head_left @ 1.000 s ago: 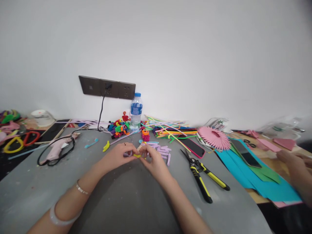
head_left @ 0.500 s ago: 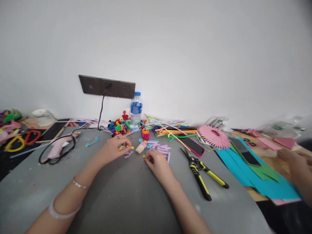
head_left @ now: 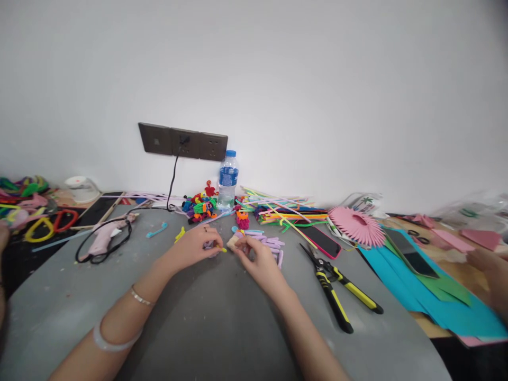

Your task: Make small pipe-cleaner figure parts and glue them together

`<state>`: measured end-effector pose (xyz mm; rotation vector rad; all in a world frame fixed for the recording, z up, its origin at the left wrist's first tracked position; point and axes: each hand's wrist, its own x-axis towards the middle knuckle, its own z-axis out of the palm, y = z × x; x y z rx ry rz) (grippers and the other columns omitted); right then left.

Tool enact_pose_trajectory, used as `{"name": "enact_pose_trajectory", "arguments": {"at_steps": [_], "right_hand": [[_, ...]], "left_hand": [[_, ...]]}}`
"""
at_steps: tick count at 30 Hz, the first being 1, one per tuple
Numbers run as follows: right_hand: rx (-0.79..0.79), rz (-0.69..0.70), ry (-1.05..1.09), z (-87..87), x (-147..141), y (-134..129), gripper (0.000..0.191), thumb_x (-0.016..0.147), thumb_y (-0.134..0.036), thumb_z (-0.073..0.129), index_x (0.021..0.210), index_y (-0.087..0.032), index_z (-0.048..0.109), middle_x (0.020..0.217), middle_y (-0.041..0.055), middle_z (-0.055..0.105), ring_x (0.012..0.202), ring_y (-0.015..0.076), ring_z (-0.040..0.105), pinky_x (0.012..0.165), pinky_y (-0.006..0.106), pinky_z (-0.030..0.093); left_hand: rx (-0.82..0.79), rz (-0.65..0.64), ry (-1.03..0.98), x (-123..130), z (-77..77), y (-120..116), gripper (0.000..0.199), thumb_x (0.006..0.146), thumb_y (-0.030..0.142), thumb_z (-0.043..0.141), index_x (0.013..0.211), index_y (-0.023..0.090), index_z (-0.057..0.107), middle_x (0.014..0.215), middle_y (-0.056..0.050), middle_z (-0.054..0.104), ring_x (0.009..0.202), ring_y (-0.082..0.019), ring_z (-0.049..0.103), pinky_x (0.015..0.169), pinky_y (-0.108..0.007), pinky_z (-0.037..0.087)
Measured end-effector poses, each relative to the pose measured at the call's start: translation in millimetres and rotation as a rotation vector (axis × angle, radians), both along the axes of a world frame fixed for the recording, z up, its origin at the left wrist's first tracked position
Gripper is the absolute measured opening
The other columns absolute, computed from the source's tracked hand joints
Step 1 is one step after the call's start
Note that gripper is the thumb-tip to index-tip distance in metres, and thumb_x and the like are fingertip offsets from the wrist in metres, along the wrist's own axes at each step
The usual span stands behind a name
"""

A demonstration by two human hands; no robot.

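My left hand (head_left: 197, 246) is closed in a pinch, with a small yellow pipe-cleaner piece (head_left: 224, 250) at its fingertips. Bits of lilac pipe cleaner lie partly hidden under those fingers. Just to the right, the thumb and fingers of my right hand (head_left: 260, 259) are closed on a small cream-coloured fuzzy piece (head_left: 232, 243), mostly covered by the fingers. Behind that hand lie several short lilac pipe-cleaner pieces (head_left: 273, 243). Yellow pipe-cleaner bits (head_left: 180, 234) rest beyond my left hand. A bent light-blue piece (head_left: 157, 230) lies farther left.
Black-and-yellow pliers (head_left: 333, 286) lie open at right, near a pink-cased phone (head_left: 322, 241). A water bottle (head_left: 228, 182) stands by the wall, between colourful pipe-cleaner piles. A corded pink glue gun (head_left: 103, 238) lies left. Another person's hand (head_left: 490, 270) is at the right edge.
The view has turned slightly left. My hands have come closer together, and my right fingers have moved onto the cream piece. The small yellow piece that was at their tips is no longer visible there.
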<state>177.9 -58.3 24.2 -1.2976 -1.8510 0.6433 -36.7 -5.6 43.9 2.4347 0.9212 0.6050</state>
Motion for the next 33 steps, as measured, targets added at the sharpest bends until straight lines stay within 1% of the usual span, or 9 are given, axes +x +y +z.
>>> {"name": "enact_pose_trajectory", "arguments": {"at_steps": [3,10,14,16,18,22,26,29,33], "right_hand": [[-0.027,0.088,0.068,3.3,-10.8,5.5,0.008,0.083,-0.019,0.058,0.089,-0.019,0.062,0.080,0.0023,0.066,0.071,0.0158,0.059,0.068,0.025,0.044],[-0.024,0.010,0.031,3.5,-19.5,16.3,0.005,0.080,-0.016,0.060,0.082,-0.018,0.064,0.073,0.0004,0.064,0.064,0.0139,0.055,0.061,0.023,0.041],[-0.043,0.053,-0.120,-0.2,-11.3,14.2,0.012,0.076,-0.006,0.060,0.076,-0.018,0.064,0.071,-0.0005,0.061,0.063,0.0138,0.053,0.062,0.023,0.038],[-0.064,0.094,-0.230,-2.8,-7.2,11.9,0.017,0.072,-0.002,0.063,0.071,-0.018,0.064,0.070,-0.0003,0.060,0.066,0.0146,0.054,0.063,0.023,0.037],[-0.073,0.108,-0.290,-4.3,-5.5,10.5,0.019,0.071,0.000,0.065,0.074,-0.018,0.066,0.071,-0.0002,0.059,0.068,0.0152,0.056,0.065,0.024,0.036],[-0.031,0.104,-0.290,-1.2,-11.7,15.4,0.020,0.078,-0.002,0.063,0.089,-0.018,0.068,0.077,0.0008,0.060,0.073,0.0157,0.057,0.069,0.025,0.037],[0.010,0.099,-0.403,4.9,-24.2,27.9,0.015,0.086,-0.009,0.060,0.090,-0.019,0.071,0.086,0.0041,0.063,0.081,0.0173,0.058,0.075,0.028,0.036],[-0.007,0.134,-0.516,6.5,-30.4,34.5,0.013,0.084,-0.011,0.066,0.089,-0.019,0.073,0.088,0.0053,0.064,0.089,0.0199,0.058,0.079,0.031,0.035],[-0.024,0.126,-0.599,6.1,-31.4,37.4,0.011,0.082,-0.011,0.067,0.085,-0.019,0.073,0.087,0.0056,0.064,0.092,0.0205,0.058,0.080,0.032,0.034]], "left_hand": [[-0.003,0.056,-0.052,-0.3,-2.2,0.5,0.017,0.089,0.034,0.056,0.085,0.021,0.067,0.085,-0.002,0.066,0.087,-0.018,0.058,0.078,-0.027,0.042],[-0.083,0.079,-0.096,1.3,0.5,-0.4,0.019,0.087,0.036,0.059,0.088,0.020,0.070,0.086,-0.003,0.070,0.082,-0.018,0.061,0.075,-0.027,0.044],[-0.103,0.101,-0.079,-8.0,1.6,5.6,0.021,0.085,0.036,0.059,0.094,0.021,0.071,0.093,-0.005,0.073,0.089,-0.020,0.062,0.083,-0.031,0.045],[-0.086,0.168,-0.040,-14.1,0.9,9.7,0.021,0.085,0.036,0.058,0.091,0.021,0.071,0.092,-0.006,0.072,0.090,-0.021,0.061,0.085,-0.033,0.045],[-0.076,0.197,0.018,-18.5,0.3,12.8,0.021,0.085,0.036,0.057,0.086,0.021,0.071,0.088,-0.006,0.071,0.088,-0.022,0.061,0.082,-0.032,0.044],[-0.079,0.138,0.115,-20.3,0.4,14.0,0.020,0.084,0.034,0.057,0.080,0.020,0.070,0.073,-0.002,0.066,0.075,-0.019,0.059,0.071,-0.028,0.041],[-0.104,0.094,0.158,-17.8,1.3,11.3,0.020,0.083,0.036,0.060,0.079,0.019,0.070,0.075,-0.002,0.065,0.071,-0.017,0.058,0.066,-0.026,0.038],[-0.097,0.043,0.214,-14.2,0.8,7.6,0.017,0.081,0.035,0.063,0.080,0.020,0.071,0.077,-0.002,0.066,0.074,-0.018,0.060,0.067,-0.027,0.037],[-0.029,0.015,0.298,-8.2,-1.9,1.8,0.011,0.081,0.027,0.062,0.080,0.022,0.072,0.080,-0.002,0.067,0.080,-0.019,0.060,0.076,-0.030,0.036]]}}
